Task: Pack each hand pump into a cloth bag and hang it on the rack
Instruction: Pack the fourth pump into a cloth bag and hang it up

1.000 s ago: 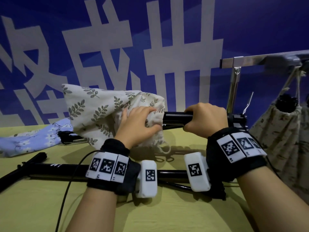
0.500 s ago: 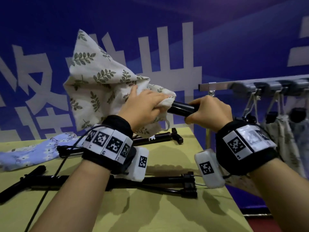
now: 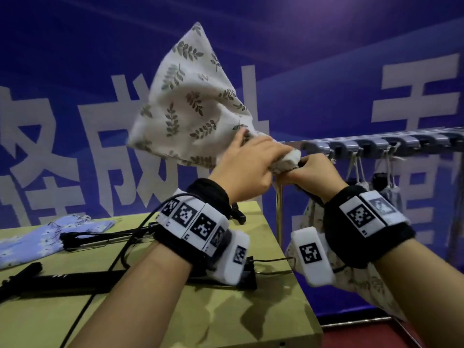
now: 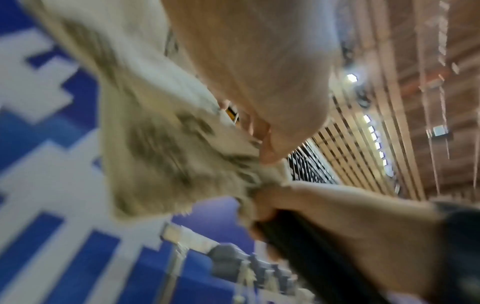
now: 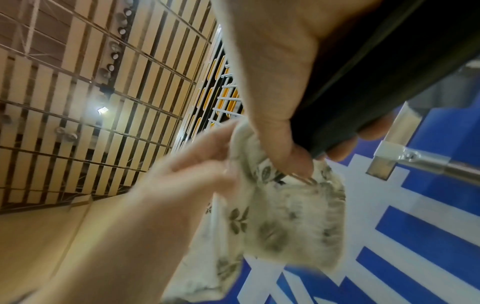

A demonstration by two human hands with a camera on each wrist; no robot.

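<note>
The left hand point(image 3: 247, 169) is raised above the far right corner of the yellow-green desk point(image 3: 226, 310), its grip closed on the gathered mouth of a cream cloth bag printed with green leaf sprigs point(image 3: 190, 101). The body of the bag stands up and to the left from that hand, its far corner pointing upward against the blue wall with large white characters point(image 3: 62, 151). The right hand point(image 3: 317, 172) is just beside the left, touching the bag's mouth, and its grip is wrapped round the black tube of a hand pump point(image 5: 384, 67). In the right wrist view the thumb presses the bag's cloth at the end of the tube; how far the pump reaches inside the bag cannot be told.

Past the desk's right edge stands a metal rack with a row of grey hooks point(image 3: 376, 144). Two filled cloth bags point(image 3: 384, 182) hang from those hooks by their cords, and another leaf-printed bag point(image 3: 356, 280) hangs lower, partly hidden behind the right wrist.

On the desk, a long black hand pump point(image 3: 75, 282) lies along the near left side, its foot end under the left wrist. A second black pump point(image 3: 105, 234) lies further back, towards the far edge. A light blue cloth bag with small white flowers point(image 3: 37, 237) lies flat by the far left edge, touching that second pump's end.
</note>
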